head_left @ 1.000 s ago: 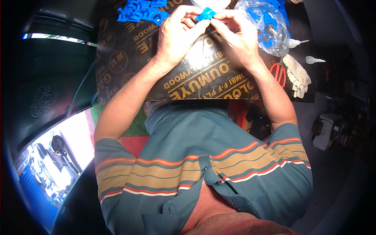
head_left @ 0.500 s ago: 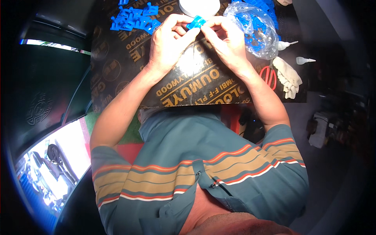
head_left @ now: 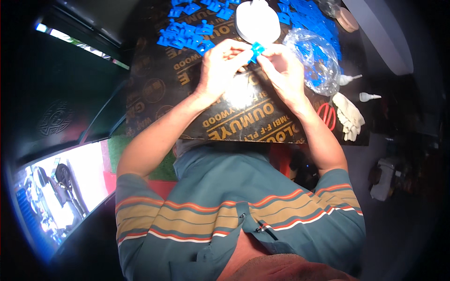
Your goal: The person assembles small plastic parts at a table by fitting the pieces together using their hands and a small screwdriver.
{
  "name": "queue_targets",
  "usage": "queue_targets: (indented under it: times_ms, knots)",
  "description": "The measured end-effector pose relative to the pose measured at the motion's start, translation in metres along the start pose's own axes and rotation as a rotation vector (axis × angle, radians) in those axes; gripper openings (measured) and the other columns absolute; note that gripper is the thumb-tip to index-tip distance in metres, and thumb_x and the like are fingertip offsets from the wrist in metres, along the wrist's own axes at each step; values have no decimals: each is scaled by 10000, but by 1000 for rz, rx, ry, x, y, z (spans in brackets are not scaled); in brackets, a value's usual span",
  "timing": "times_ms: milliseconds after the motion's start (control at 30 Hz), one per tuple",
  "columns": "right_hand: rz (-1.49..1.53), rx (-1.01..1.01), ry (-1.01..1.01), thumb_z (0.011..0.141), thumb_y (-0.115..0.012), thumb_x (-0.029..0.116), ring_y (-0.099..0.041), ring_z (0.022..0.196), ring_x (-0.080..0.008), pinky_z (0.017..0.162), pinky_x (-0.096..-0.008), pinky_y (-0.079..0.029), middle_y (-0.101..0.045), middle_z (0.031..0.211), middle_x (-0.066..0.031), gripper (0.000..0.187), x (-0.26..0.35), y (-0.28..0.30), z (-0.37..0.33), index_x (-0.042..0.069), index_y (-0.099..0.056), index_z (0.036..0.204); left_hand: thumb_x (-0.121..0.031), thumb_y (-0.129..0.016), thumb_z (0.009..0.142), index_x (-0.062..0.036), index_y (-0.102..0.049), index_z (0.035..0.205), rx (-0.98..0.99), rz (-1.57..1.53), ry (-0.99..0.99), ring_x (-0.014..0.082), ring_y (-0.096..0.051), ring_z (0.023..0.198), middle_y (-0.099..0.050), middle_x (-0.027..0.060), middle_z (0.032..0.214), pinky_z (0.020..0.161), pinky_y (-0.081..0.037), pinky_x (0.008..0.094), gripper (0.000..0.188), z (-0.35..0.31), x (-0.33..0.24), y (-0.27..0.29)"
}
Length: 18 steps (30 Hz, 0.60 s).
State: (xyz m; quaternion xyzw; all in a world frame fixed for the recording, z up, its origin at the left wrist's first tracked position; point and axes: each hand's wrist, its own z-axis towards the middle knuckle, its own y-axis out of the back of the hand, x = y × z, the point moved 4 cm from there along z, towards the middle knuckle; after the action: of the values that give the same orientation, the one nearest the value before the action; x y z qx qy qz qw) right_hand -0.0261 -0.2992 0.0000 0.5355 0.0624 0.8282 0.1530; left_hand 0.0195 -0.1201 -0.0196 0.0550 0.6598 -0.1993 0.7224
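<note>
Between my two hands is a small, shiny blue plastic part (head_left: 256,53), held just above the dark printed tabletop. The thumb and fingers of my left hand (head_left: 219,69) pinch its left side. My right hand (head_left: 287,74) grips the right side with thumb and forefinger. My fingertips cover part of its shape. Just beyond the hands stands a white round-ended object (head_left: 258,23), washed out by glare. To the left lies a loose heap of similar blue plastic parts (head_left: 185,35). A clear plastic bag (head_left: 323,70) with blue parts in it is beside my right hand.
More blue parts (head_left: 318,21) are piled at the far right. Red-handled scissors (head_left: 326,116), a cream glove (head_left: 348,117) and two small white nozzle-tipped bottles (head_left: 369,97) lie along the right side. The table's front edge (head_left: 253,142) runs close to my body.
The blue part has been turned between my fingertips, and both hands still pinch it. My view has shifted, so the tabletop sits lower and more of its far side shows.
</note>
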Motion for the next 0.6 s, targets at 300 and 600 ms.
queue_targets:
  times_ms: [300,600]
  knots:
    - [66,46,-150,941,-783,92,-650,793,-66,693,-208,-520,-719,946,-34,181,7,0,-2,25,-699,1086,-118,-714,1002,1,-712,1096,-10,-2,25,103,-685,798,-731,54,924,717,-590,252,152,0,-2,4]
    - [169,24,-153,948,-777,81,-655,777,-64,704,-214,-543,-721,920,-26,182,0,-2,-2,11,-694,1093,-140,-717,999,7,-696,1101,49,-143,90,137,-698,782,-727,74,945,749,-589,276,180,3,-4,6]
